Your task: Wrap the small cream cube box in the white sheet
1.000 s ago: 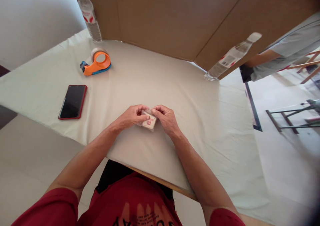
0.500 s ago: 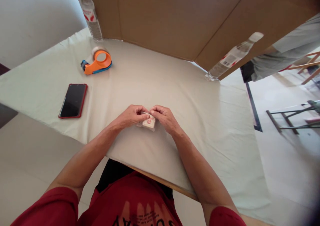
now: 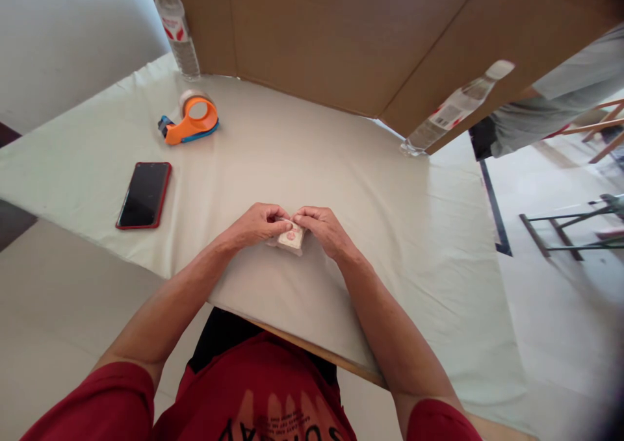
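A small pale packet with a red round mark (image 3: 291, 239) rests just above the white cloth of the table (image 3: 273, 155), held from both sides. My left hand (image 3: 256, 225) pinches its left upper edge with curled fingers. My right hand (image 3: 322, 230) pinches its right upper edge, fingers closed, thumb tips nearly touching the left hand's. Most of the packet is covered by the fingers; only its lower face shows.
A red-cased phone (image 3: 143, 195) lies face up at the left. An orange tape dispenser (image 3: 191, 121) sits behind it. Two clear water bottles (image 3: 174, 22) (image 3: 451, 111) stand against a large cardboard box (image 3: 351, 32). Another person's sleeve and arm (image 3: 550, 103) show at the right.
Both hands have closed in tighter on the packet, so less of its face shows than a second ago. The hands and packet stay in the same spot.
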{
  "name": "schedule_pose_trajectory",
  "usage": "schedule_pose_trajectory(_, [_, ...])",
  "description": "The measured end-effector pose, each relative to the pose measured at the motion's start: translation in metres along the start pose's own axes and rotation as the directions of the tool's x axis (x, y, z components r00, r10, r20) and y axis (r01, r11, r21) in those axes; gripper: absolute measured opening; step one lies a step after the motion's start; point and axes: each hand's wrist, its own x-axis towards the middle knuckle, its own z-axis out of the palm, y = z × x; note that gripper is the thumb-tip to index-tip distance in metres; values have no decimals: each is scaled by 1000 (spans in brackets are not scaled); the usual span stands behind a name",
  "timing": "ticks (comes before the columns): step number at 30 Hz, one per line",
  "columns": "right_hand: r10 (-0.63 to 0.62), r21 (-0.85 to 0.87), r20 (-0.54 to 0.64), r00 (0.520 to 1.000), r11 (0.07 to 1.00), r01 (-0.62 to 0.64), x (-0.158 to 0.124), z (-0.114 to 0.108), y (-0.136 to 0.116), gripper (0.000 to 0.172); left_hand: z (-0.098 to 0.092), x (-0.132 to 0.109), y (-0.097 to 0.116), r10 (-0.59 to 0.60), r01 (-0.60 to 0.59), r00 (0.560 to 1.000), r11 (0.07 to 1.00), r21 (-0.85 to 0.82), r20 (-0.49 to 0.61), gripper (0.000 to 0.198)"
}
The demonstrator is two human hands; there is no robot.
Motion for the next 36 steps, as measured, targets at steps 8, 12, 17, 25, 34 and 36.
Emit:
schedule_pose_trajectory(8, [-41,-3,-25,999,999,41,-3,0,5,23,0,-1,1,3,-3,1000,1000,1,-5,31])
schedule_pose_trajectory(12, [-81,-41,-32,996,996,79,-8,-1,5,22,0,-1,0,17,-17,1000,1000,-8,3,31])
schedule_pose_trajectory(17, [-226,-186,-49,973,959,214,-11,-1,5,17,-1,1,-3,49,-48,999,999,15,-24,30])
schedule_pose_trajectory(25, [-449,-350,-60,892,846,402,-8,1,17,20,-3,1,-1,93,-89,992,995,55,-87,28])
schedule_pose_trajectory(34, [-569,-717,25,822,563,412,-7,4,24,29,-5,4,-5,114,-99,986,988,122,-120,31])
schedule_pose_trajectory(36, [-570,-733,58,819,533,423,-8,3,24,29,-5,4,-6,106,-91,986,988,121,-126,31])
